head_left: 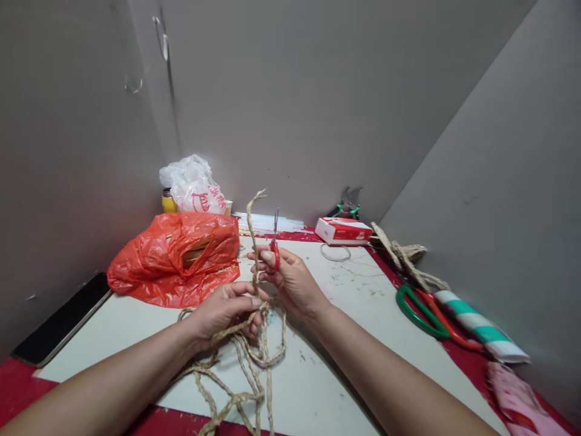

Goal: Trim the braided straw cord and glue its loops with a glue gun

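Observation:
A tan braided straw cord [253, 236] stands upright in front of me, its frayed tip bent to the right. My left hand [233, 309] is closed on this cord lower down, thumb and fingers pinching it. Small red-handled scissors [275, 245] are in my right hand [290, 275], blades pointing up. That hand is just right of the upright cord, its fingertips reaching it; whether they grip the cord I cannot tell. More of the braid [247, 396] hangs in loose loops beneath my hands and over the near edge of the white board [345, 363].
Left are an orange-red plastic bag [145, 266] with straw-coloured strips and a black phone [63, 318]. Behind stand a white plastic bag [193, 181] and a yellow jar [169, 201]. Right are a red-white box [344, 231], pruning shears [347, 204], large green-orange scissors [424, 312] and a striped roll [481, 327].

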Tool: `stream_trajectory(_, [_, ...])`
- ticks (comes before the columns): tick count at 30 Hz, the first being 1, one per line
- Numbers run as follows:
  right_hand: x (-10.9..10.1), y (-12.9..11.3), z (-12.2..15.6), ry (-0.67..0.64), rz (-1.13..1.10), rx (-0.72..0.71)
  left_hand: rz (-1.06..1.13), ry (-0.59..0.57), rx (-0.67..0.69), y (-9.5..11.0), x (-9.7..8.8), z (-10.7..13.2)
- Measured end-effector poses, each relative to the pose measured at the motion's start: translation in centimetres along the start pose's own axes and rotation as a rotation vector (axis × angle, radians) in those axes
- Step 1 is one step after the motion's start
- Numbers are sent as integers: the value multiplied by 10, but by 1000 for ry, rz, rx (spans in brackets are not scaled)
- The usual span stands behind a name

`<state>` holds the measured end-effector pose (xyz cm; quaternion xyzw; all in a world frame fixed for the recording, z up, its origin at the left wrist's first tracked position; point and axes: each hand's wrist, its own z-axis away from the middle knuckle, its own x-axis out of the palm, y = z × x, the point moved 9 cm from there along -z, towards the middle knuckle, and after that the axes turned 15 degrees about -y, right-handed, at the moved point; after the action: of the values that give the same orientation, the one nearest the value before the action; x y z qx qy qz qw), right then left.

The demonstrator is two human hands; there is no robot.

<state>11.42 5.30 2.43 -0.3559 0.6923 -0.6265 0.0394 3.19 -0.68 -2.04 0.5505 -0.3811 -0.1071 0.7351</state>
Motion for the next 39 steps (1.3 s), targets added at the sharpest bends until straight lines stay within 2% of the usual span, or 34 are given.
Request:
stream_trajectory(5, [9,7,1,-15,-84,48,-36,13,16,-1,-2,0])
stream_trajectory(9, [10,4,1,20,-105,45,-68,-1,-26,-4,0,0])
stream_trajectory(16, [-11,-17,-2,152,98,-136,-64,-68,-36,4,4,3])
stream_trajectory(19, [-18,-25,-3,193,164,-185,-71,-41,-44,10,1,5])
stream_trajectory(23, [-23,-27,-3,230,144,-205,-133,7,-33,16,-2,6])
stream_trajectory(27, [-25,-26,-5,218,116,-188,-182,37,12,19,-3,6])
stream_trajectory(31, [-21,-25,-5,173,88,-170,-107,71,47,21,-5,6])
stream_trajectory(35, [-13,-20,-4,139,69,-150,-33,145,79,26,-10,9])
stream_trajectory(39, [0,-11,-3,73,85,-90,-53,137,96,31,-8,10])
